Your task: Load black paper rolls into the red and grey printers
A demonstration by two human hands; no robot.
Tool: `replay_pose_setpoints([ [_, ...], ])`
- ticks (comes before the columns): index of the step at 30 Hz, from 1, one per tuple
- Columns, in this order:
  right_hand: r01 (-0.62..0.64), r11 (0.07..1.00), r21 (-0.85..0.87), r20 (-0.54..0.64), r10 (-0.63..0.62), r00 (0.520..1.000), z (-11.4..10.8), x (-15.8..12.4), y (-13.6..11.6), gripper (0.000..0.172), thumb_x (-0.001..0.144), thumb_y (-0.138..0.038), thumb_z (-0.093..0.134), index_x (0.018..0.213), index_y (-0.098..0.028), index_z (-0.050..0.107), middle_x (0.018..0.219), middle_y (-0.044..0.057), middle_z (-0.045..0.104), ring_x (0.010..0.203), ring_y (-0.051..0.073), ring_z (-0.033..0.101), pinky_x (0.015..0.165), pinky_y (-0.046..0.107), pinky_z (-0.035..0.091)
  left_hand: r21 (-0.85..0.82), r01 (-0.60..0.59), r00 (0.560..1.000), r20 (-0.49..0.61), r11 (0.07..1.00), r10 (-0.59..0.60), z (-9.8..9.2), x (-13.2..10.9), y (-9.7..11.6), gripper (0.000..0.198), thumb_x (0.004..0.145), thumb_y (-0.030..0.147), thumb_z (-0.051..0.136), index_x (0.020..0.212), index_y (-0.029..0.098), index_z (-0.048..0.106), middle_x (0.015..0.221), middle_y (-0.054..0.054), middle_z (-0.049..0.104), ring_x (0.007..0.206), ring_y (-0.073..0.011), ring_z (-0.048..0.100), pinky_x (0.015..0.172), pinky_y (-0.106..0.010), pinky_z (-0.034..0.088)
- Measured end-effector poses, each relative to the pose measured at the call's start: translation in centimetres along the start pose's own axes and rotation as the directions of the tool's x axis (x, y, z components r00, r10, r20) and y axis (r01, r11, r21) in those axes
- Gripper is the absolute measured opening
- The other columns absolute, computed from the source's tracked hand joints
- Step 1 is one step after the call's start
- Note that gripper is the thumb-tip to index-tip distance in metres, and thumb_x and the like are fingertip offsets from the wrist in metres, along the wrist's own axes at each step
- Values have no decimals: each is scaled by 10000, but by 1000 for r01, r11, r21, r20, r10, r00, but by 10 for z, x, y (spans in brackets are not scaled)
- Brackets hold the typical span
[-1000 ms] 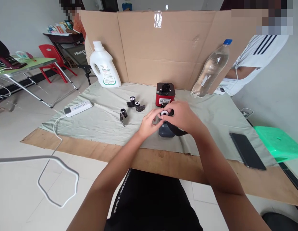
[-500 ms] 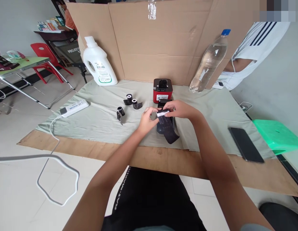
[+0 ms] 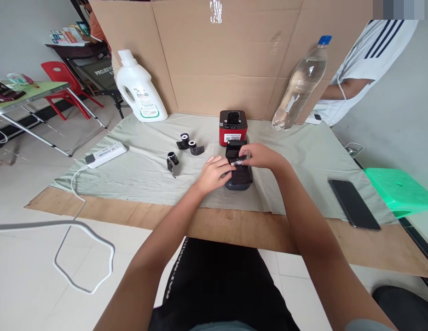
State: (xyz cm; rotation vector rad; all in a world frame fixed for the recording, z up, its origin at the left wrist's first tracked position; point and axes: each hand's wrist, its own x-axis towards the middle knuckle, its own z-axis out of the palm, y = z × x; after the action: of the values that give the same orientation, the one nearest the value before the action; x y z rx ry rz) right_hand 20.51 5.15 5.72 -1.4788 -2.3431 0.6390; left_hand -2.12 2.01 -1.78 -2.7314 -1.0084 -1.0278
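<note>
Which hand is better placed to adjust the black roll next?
Probably the right hand: its fingers are at the right end of the black roll; the left hand is mostly beside the dark device.

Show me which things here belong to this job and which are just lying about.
In the job:
black roll at the right hand
dark device under it
three loose rolls, probably

Lying about:
red box
white jug
clear bottle
phone
power strip

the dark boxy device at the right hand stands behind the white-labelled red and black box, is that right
Not behind: the head view shows the dark boxy device at the right hand standing in front of the white-labelled red and black box, nearer the person.
</note>
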Motion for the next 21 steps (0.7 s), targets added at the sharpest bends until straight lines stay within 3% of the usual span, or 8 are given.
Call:
replay_pose_setpoints([
  [8, -82, 986, -144, -43, 77, 996, 13, 6, -3, 183, 786, -195, 720, 968, -182, 716, 1055, 62, 748, 966, 217, 676, 737, 269, 446, -40, -52, 996, 76, 998, 55, -4, -1, 0, 193, 929, 189, 568, 1000, 208, 746, 784, -23, 692, 786, -187, 604, 748, -338, 418],
  [12, -179, 937, -299, -66, 167, 984, 26, 7, -12, 160, 797, -215, 709, 956, -197, 708, 1076, 78, 734, 927, 227, 667, 662, 284, 406, -70, -94, 990, 95, 993, 100, -4, -2, 1, 190, 976, 287, 573, 926, 199, 734, 762, -21, 685, 768, -183, 611, 728, -328, 426],
  [15, -218, 894, -391, -68, 209, 976, 37, 7, -18, 161, 819, -211, 680, 977, -196, 703, 1114, 110, 719, 916, 238, 662, 645, 296, 390, -98, -111, 987, 101, 989, 121, -3, -1, 2, 164, 960, 235, 575, 983, 202, 734, 792, -15, 705, 770, -173, 628, 738, -318, 441],
  [21, -216, 894, -393, -61, 209, 976, 34, 4, -21, 189, 847, -211, 653, 1023, -192, 720, 1144, 116, 718, 954, 249, 667, 667, 306, 397, -120, -125, 987, 83, 985, 135, -2, -2, 4, 167, 960, 213, 569, 989, 202, 733, 814, -14, 726, 772, -164, 653, 748, -308, 462],
])
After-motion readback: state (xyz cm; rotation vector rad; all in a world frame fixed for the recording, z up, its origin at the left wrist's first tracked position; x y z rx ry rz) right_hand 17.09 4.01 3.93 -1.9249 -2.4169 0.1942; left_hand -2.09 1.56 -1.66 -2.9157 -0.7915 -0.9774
